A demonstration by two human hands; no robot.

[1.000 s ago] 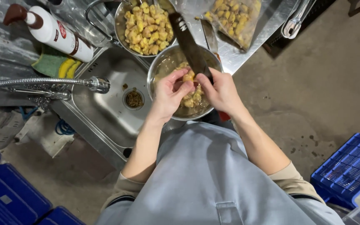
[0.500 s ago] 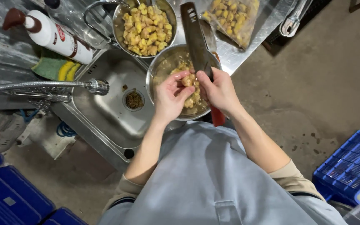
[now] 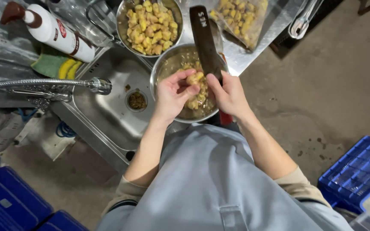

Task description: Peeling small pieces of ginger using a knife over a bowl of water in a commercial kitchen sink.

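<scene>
My left hand (image 3: 173, 95) pinches a small yellow-brown food piece (image 3: 195, 78) over a metal bowl (image 3: 164, 65) that holds more of the same pieces in murky liquid. My right hand (image 3: 228, 95) grips a big dark cleaver (image 3: 204, 40), its blade pointing away from me and its edge against the piece. Behind it stands a second metal bowl (image 3: 123, 23) heaped with yellow pieces (image 3: 150, 28). Both bowls rest by the steel sink (image 3: 108, 112).
A clear bag of yellow pieces (image 3: 240, 19) lies on the counter at the back right. A white squeeze bottle (image 3: 50, 30), a green-yellow sponge (image 3: 58, 65) and a tap (image 3: 50, 84) sit left. Blue crates stand at the lower left (image 3: 9, 201) and right (image 3: 358, 171).
The cleaver's blade has swung a little to the left and more upright. My left hand has turned the piece higher between its fingertips. The bowls have not moved.
</scene>
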